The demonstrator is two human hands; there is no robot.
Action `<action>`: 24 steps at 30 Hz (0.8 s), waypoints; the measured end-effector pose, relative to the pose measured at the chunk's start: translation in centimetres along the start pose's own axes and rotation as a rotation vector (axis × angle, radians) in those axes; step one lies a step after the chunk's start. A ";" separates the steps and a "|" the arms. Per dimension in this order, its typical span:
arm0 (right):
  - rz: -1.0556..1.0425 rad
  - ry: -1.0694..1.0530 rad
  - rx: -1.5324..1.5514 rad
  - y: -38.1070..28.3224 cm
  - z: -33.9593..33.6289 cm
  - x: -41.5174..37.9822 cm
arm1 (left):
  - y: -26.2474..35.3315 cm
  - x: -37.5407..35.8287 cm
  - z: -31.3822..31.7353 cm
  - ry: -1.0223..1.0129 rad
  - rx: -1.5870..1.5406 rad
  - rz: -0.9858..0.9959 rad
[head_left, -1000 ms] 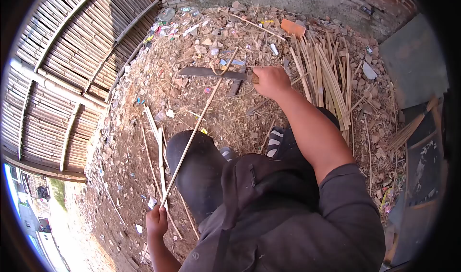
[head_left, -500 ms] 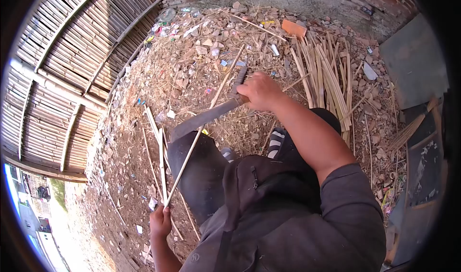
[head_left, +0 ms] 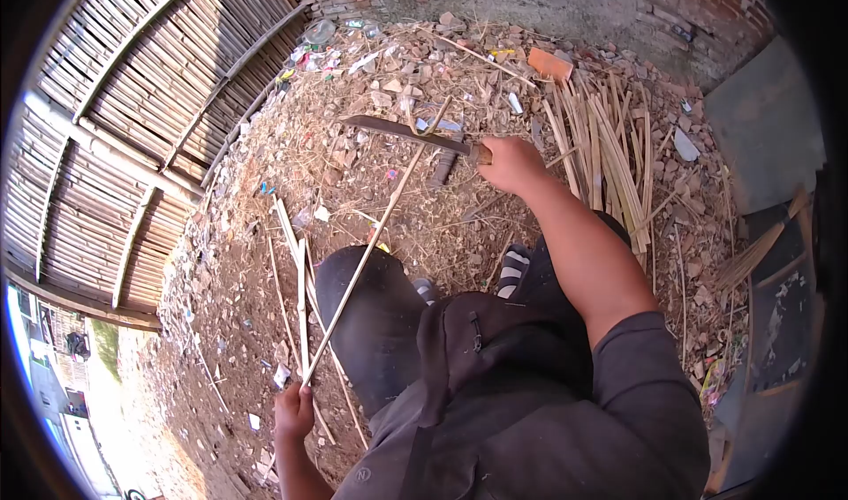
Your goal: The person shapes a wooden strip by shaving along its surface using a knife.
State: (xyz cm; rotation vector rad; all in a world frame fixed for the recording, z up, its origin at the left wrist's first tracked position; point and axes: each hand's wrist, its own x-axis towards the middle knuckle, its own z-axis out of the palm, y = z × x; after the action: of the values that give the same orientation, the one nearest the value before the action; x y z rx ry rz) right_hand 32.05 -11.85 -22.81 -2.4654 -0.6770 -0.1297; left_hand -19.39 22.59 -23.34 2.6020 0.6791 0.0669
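My left hand (head_left: pixel 293 412) is closed round the lower end of a long, thin bamboo strip (head_left: pixel 362 266). The strip slants up past my left knee, away from me. Its far end meets the dark blade of a machete (head_left: pixel 389 129), where a curled sliver (head_left: pixel 439 116) stands up over the blade. My right hand (head_left: pixel 514 166) grips the machete's wooden handle, with the blade pointing left. Beneath the blade, a dark bar-shaped object (head_left: pixel 446 170) lies on the ground.
Several split bamboo strips (head_left: pixel 605 147) lie piled at the right, and a few more (head_left: pixel 302 297) beside my left knee. Rubble and litter cover the ground. A bamboo-slat fence (head_left: pixel 132 129) stands left, a brick wall (head_left: pixel 548 10) at the back, grey panels (head_left: pixel 760 129) right.
My right hand and the machete have moved away from me and slightly right, and the blade has swung from over my knee to the strip's far end. My left hand stays in place.
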 end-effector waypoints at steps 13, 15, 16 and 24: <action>-0.041 0.100 -0.165 2.2 -0.1 0.9 | -1.3 -1.3 -0.6 0.088 0.095 0.007; 0.002 0.060 -0.216 1.8 -0.2 0.8 | 0.6 -1.3 -1.7 0.033 0.087 -0.050; 0.022 0.044 -0.243 1.5 -0.4 0.9 | -0.2 -1.2 -1.6 0.026 0.094 -0.039; -0.106 -0.151 0.003 -0.4 0.5 0.0 | -0.4 -0.9 0.2 0.016 0.012 -0.032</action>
State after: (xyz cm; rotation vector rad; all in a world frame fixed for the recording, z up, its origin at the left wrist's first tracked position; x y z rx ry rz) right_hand 31.83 -11.35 -23.00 -2.4537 -0.8720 0.0170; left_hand -20.31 22.35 -23.66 2.6036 0.7293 0.0737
